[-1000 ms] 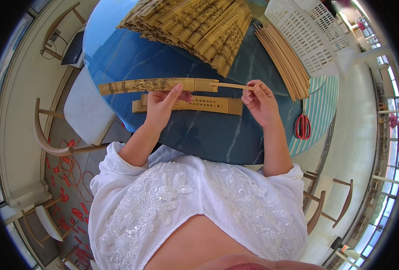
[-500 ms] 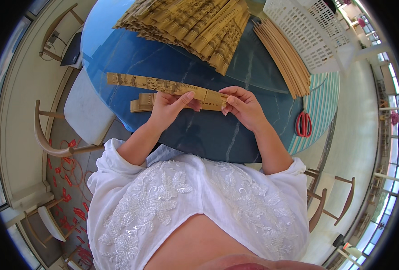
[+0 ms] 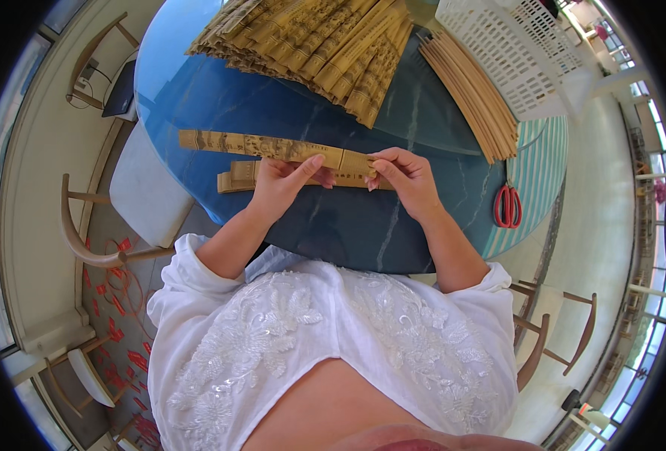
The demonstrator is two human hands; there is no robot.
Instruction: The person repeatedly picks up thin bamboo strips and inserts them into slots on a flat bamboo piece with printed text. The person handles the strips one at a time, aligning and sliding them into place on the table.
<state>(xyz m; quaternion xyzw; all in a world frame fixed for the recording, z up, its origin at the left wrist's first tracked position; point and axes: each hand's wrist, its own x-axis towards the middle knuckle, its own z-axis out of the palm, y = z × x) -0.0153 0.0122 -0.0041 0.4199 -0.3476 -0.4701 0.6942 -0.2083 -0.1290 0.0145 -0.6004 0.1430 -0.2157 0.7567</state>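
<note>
A long, narrow golden-brown paper sleeve (image 3: 228,141), printed with dark pictures, is stretched between my hands above the blue marbled table (image 3: 415,225). My left hand (image 3: 280,186) grips its middle, thumb on top. At the right end my right hand (image 3: 412,180) pinches it between thumb and fingers. Beneath lies a stack of similar flat sleeves (image 3: 237,177), partly covered by my left hand. Farther back is a big fanned pile of filled-looking sleeves (image 3: 310,45). Bare wooden chopsticks (image 3: 475,98) lie in a bundle at the back right.
Red-handled scissors (image 3: 508,207) lie at the table's right side, their blades toward the chopsticks. A white perforated plastic basket (image 3: 513,52) is at the back right. Wooden chairs stand around, one with a pale seat (image 3: 149,180) close on the left. Red scraps lie on the floor at left.
The sleeve's left end has dipped slightly. My right hand has shifted a little left and down, still pinching the right end; my left hand stays nearly in place.
</note>
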